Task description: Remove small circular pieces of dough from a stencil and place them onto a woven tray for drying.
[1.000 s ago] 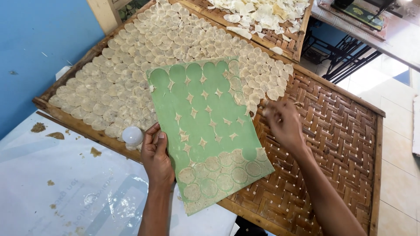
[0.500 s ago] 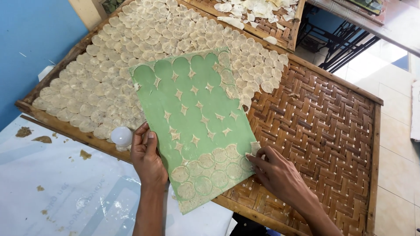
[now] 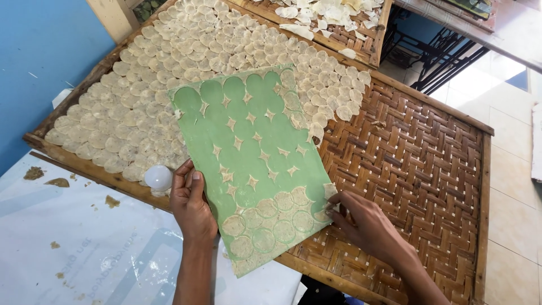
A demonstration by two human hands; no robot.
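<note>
Sheet (image 3: 254,164) — one, green, on one woven tray (image 3: 418,169); your left hand (image 3: 192,206) grips its near-left edge, right hand (image 3: 361,223) pinches a dough round (image 3: 326,210).

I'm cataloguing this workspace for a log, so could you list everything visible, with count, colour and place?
Flat green sheet: one, green, lying across the near woven tray, star-shaped dough scraps on it.
Round dough discs still on the sheet: about a dozen, pale, at its near end.
Thin round dough discs laid out: too many to count, cream, overlapping over the tray's left part.
Woven bamboo tray: one, brown, centre, right part bare.
Second woven tray: one, brown, top, holding pale pieces.
Small white round cap: one, tray's near edge.
White plastic cover: one, lower left, brown crumbs on it.
Left hand: holds the sheet's left edge.
Right hand: fingertips at a disc on the sheet's right edge.
</note>
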